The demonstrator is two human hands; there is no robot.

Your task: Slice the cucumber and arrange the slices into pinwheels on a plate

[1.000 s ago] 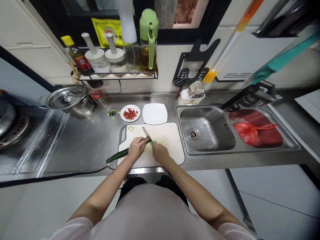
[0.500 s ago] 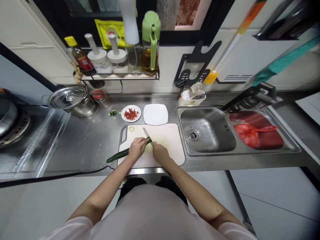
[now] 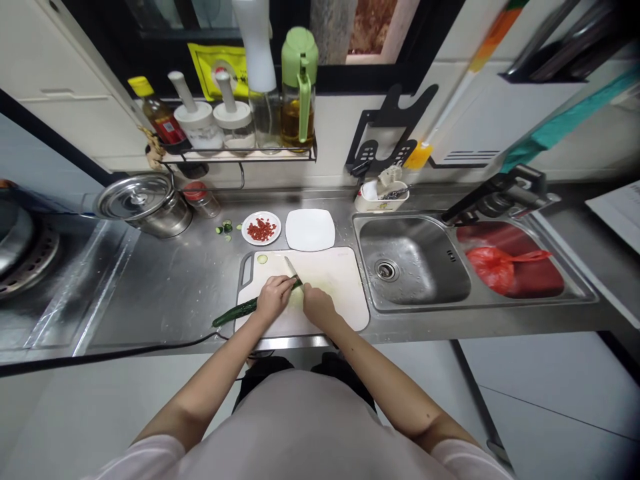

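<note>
A long dark green cucumber lies slantwise on the white cutting board, its far-left tip sticking out past the board's edge. My left hand is closed over it near its right end. In my right hand is the handle of a knife; the blade points up and left and crosses the cucumber's right end, close to my left fingertips. The handle is hidden in my fist. One pale cucumber slice lies at the board's upper left corner.
Behind the board stand a plate of chopped red bits and a square white plate. Cucumber scraps lie to their left, near a lidded steel pot. The sink is at right, with a red bag in its second basin.
The hands, knife and cucumber hold almost the same place. The whole view has shifted very slightly.
</note>
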